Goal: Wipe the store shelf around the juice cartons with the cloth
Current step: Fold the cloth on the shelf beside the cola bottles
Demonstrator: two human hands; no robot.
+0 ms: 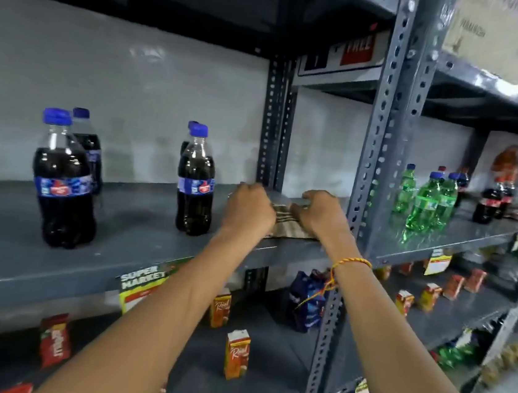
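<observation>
Fingers of our left hand [249,207] and right hand [323,213] curl onto the cloth [284,220], frame centre. Wiping not begun; next, carry it down to the juice cartons [236,353], lower centre.

one head-worn wide-angle view, close to a grey shelf [119,222] and facing it slightly downward. both forearms reach in from the bottom edge to mid-frame. the steel upright [383,146] bows with lens distortion, and further shelves recede toward the right edge.
</observation>
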